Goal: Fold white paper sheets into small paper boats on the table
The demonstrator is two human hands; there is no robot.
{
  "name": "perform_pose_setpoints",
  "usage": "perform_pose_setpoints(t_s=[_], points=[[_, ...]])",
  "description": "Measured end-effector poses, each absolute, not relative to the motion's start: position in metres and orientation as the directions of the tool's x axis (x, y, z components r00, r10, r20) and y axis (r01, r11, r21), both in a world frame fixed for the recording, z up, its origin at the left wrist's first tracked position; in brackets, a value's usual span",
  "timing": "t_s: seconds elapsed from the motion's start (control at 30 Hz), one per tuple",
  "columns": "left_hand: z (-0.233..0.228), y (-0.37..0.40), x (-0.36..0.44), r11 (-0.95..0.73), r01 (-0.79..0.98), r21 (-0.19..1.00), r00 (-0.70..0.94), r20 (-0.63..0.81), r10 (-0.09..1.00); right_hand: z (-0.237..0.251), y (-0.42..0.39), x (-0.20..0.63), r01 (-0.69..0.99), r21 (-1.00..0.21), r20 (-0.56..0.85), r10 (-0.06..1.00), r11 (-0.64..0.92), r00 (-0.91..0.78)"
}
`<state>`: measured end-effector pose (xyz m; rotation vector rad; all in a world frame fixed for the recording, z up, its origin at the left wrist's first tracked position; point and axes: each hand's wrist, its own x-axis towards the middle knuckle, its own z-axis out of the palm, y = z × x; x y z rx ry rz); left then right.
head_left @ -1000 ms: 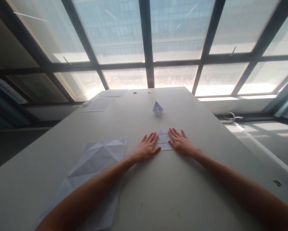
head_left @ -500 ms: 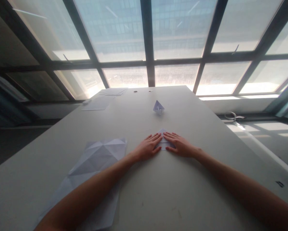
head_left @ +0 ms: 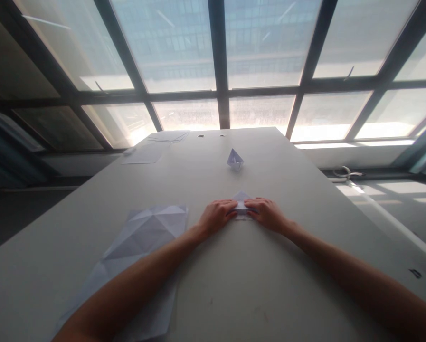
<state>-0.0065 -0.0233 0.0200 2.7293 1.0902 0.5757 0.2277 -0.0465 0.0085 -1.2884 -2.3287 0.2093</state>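
A small folded white paper lies on the table, its pointed top facing the windows and a strip along its near side raised. My left hand grips its left side, fingers curled and thumb near the lower edge. On the right side, my right hand pinches the same strip in a like way. Fingers cover both side corners of the paper. Beyond the hands stands a folded paper boat. Beneath and beside my left forearm lies a large creased paper sheet, partly hidden by the arm.
The white table reaches toward the windows. At its far left lie several flat paper sheets. A round hole is in the tabletop near the far edge. Past the right edge, a white cable rests by the wall.
My fingers, stretched flat over the folded paper before, have curled in around its sides. The paper's near strip now stands raised. Boat and creased sheet stay in place.
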Motion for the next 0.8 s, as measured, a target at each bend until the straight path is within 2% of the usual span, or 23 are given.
perform_pose_setpoints(t_s=[0.27, 0.47, 0.57, 0.7, 0.8], points=[[0.031, -0.031, -0.006, -0.634, 0.747, 0.203, 0.575, 0.282, 0.768, 0.013, -0.046, 0.227, 0.829, -0.235, 0.301, 0.849, 0.508, -0.434], [0.031, -0.032, -0.009, -0.641, 0.746, 0.182, 0.527, 0.427, 0.735, 0.019, -0.047, 0.231, 0.843, -0.216, 0.38, 0.838, 0.492, -0.392], [0.03, -0.03, -0.008, -0.658, 0.739, 0.147, 0.54, 0.454, 0.708, 0.017, -0.045, 0.231, 0.829, -0.22, 0.435, 0.813, 0.513, -0.387], [0.024, -0.028, -0.005, -0.722, 0.69, 0.053, 0.664, 0.349, 0.661, 0.011, -0.042, 0.23, 0.799, -0.204, 0.407, 0.791, 0.565, -0.456], [0.015, -0.024, -0.004, -0.761, 0.644, 0.073, 0.738, 0.204, 0.644, 0.008, -0.041, 0.229, 0.776, -0.176, 0.334, 0.778, 0.606, -0.531]])
